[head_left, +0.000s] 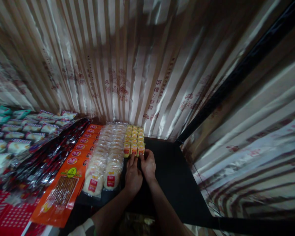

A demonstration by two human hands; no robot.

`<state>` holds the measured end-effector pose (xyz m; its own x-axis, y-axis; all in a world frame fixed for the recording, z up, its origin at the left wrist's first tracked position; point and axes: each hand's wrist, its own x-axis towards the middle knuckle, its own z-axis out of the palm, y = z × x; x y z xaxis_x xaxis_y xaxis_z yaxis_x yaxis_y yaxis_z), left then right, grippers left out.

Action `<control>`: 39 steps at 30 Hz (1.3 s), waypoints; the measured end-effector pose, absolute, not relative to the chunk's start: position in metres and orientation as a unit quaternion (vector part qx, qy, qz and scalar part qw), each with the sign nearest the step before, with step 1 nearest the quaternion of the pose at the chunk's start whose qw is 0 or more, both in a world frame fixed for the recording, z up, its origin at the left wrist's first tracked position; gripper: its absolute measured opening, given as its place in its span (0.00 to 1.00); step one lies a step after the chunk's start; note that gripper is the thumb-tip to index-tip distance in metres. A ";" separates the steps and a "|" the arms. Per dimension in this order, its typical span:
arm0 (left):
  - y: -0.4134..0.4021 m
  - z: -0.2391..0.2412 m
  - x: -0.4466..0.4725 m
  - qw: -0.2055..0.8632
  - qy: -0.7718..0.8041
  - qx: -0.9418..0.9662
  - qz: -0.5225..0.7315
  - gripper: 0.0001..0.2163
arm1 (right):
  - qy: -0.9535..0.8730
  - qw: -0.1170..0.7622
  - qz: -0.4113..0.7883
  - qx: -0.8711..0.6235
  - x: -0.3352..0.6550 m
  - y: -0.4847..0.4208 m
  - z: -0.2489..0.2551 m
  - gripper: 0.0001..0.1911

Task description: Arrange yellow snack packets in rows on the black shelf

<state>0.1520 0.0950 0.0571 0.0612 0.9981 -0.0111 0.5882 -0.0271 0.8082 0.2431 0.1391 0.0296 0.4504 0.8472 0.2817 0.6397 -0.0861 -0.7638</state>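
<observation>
Yellow packs [134,141]: a small block, three columns wide and several rows deep, standing on the black shelf [173,177] close to the curtain [127,72]. Front row shows orange-red labels.

Left hand [133,175]: back of hand up, fingers extended forward, tips at the lower front of the block, near the middle column. Pinch or mere contact: cannot tell; thumb not clearly seen.

Right hand [148,166]: at the front right corner of the block, fingers bent, thumb side toward the left hand, tips at the right column's front pack. Whether it pinches that pack: cannot tell, dim light and blur. The hands are just beside each other.

Left of the block, just beside it: two columns of clear packs [110,167] with pale round contents and red labels. Next, overlapping orange packs [67,183], then a heap of dark packs [46,157]. Farther left, rows of white packs [22,127]; green packs [2,113] at the far left. Red basket [17,213] at lower left. Dark pole [236,72] slants up to the right from the shelf's back corner.
</observation>
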 end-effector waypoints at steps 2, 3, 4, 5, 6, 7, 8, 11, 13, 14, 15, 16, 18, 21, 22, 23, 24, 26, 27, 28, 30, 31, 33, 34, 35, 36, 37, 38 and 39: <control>0.095 0.056 0.152 0.332 0.613 0.649 0.306 0.27 | -0.502 0.443 0.134 -0.730 0.242 0.139 0.030 0.16; 0.095 0.056 0.152 0.332 0.612 0.650 0.305 0.27 | -0.504 0.443 0.136 -0.729 0.241 0.139 0.031 0.16; 0.096 0.056 0.152 0.332 0.612 0.651 0.302 0.27 | -0.507 0.443 0.135 -0.727 0.241 0.139 0.031 0.16; 0.096 0.056 0.152 0.332 0.612 0.653 0.298 0.27 | -0.511 0.442 0.133 -0.725 0.241 0.139 0.031 0.15; 0.096 0.057 0.152 0.332 0.612 0.654 0.294 0.27 | -0.514 0.439 0.131 -0.726 0.241 0.139 0.031 0.15; 0.096 0.057 0.153 0.333 0.614 0.655 0.289 0.27 | -0.517 0.435 0.127 -0.726 0.241 0.139 0.030 0.15; 0.096 0.058 0.153 0.333 0.616 0.654 0.285 0.26 | -0.521 0.432 0.123 -0.726 0.242 0.140 0.030 0.14; 0.095 0.059 0.153 0.332 0.618 0.651 0.290 0.26 | -0.532 0.433 0.118 -0.718 0.243 0.140 0.028 0.14; 0.093 0.059 0.153 0.326 0.617 0.651 0.298 0.26 | -0.532 0.446 0.116 -0.710 0.245 0.139 0.026 0.15; 0.091 0.060 0.153 0.322 0.617 0.652 0.301 0.26 | -0.529 0.454 0.116 -0.707 0.246 0.139 0.024 0.16; 0.089 0.060 0.152 0.317 0.617 0.653 0.304 0.25 | -0.525 0.464 0.120 -0.703 0.247 0.138 0.022 0.18; 0.086 0.061 0.152 0.312 0.617 0.653 0.308 0.25 | -0.522 0.473 0.127 -0.698 0.248 0.138 0.019 0.19; 0.079 0.063 0.151 0.303 0.620 0.651 0.316 0.24 | -0.518 0.490 0.146 -0.686 0.250 0.136 0.015 0.22; 0.064 0.064 0.150 0.298 0.627 0.645 0.318 0.23 | -0.513 0.509 0.153 -0.673 0.252 0.132 0.013 0.24; 0.059 0.064 0.150 0.298 0.627 0.646 0.318 0.22 | -0.512 0.514 0.150 -0.672 0.253 0.130 0.015 0.24; 0.052 0.062 0.149 0.299 0.624 0.647 0.320 0.22 | -0.511 0.517 0.147 -0.671 0.252 0.126 0.017 0.24; 0.046 0.060 0.148 0.302 0.620 0.648 0.324 0.22 | -0.509 0.520 0.148 -0.669 0.252 0.122 0.020 0.23; 0.031 0.055 0.145 0.317 0.598 0.655 0.336 0.21 | -0.502 0.528 0.161 -0.666 0.249 0.110 0.027 0.23; 0.022 0.052 0.142 0.329 0.582 0.659 0.344 0.21 | -0.495 0.533 0.170 -0.665 0.247 0.102 0.031 0.22; 0.013 0.050 0.139 0.343 0.564 0.662 0.354 0.20 | -0.488 0.538 0.182 -0.663 0.244 0.092 0.034 0.22; -0.008 0.046 0.130 0.373 0.527 0.668 0.370 0.19 | -0.478 0.552 0.211 -0.650 0.237 0.067 0.038 0.21; -0.020 0.044 0.125 0.387 0.510 0.672 0.373 0.18 | -0.477 0.560 0.227 -0.638 0.232 0.052 0.039 0.21; -0.044 0.042 0.111 0.408 0.489 0.678 0.368 0.16 | -0.479 0.574 0.252 -0.614 0.223 0.020 0.040 0.19; -0.055 0.040 0.104 0.413 0.485 0.681 0.362 0.15 | -0.486 0.575 0.259 -0.605 0.218 0.004 0.039 0.17; -0.066 0.038 0.096 0.415 0.485 0.684 0.353 0.15 | -0.495 0.570 0.262 -0.601 0.214 -0.013 0.037 0.16; -0.075 0.034 0.089 0.414 0.487 0.689 0.342 0.14 | -0.512 0.557 0.265 -0.599 0.209 -0.028 0.034 0.15; -0.083 0.031 0.082 0.412 0.490 0.694 0.328 0.14 | -0.534 0.537 0.271 -0.595 0.205 -0.042 0.031 0.14; -0.089 0.026 0.075 0.408 0.497 0.700 0.311 0.14 | -0.558 0.506 0.278 -0.596 0.201 -0.055 0.026 0.14; -0.093 0.022 0.070 0.402 0.508 0.705 0.289 0.14 | -0.580 0.469 0.286 -0.602 0.197 -0.064 0.020 0.14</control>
